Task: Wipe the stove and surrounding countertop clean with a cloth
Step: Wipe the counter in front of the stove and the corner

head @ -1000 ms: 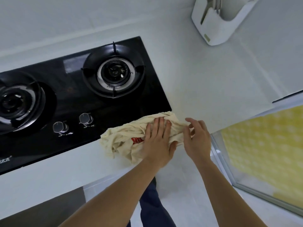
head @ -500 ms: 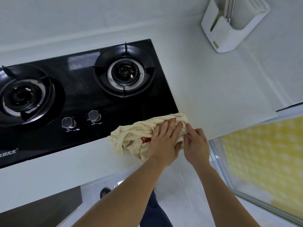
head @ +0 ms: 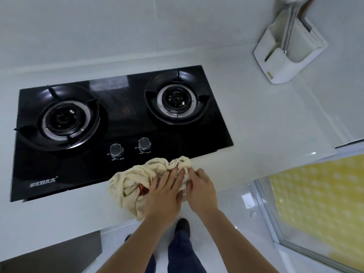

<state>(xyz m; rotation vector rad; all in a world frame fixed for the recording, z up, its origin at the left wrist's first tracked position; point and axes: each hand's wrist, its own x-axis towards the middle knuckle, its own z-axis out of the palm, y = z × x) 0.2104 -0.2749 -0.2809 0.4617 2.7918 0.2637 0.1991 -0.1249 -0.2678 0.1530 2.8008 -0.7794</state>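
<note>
Now 1 cloth [head: 137, 184], 2 hands [head: 183, 192], 2 burners [head: 177, 99], 2 knobs [head: 116, 149]

Stove [head: 122, 134]: set into the tabletop [head: 256, 125], left of centre, against the back wall.
Burners: one left [head: 63, 119], one right [head: 177, 99].
Knobs [head: 116, 150]: two side by side, in front of and between the burners.
Cloth [head: 137, 182]: on the tabletop's front edge, overlapping the stove's front right rim.
Left hand [head: 165, 194]: on the cloth.
Right hand [head: 201, 188]: just right of the left, touching the cloth.
Holder [head: 285, 62]: far right, behind, on the tabletop.
</note>
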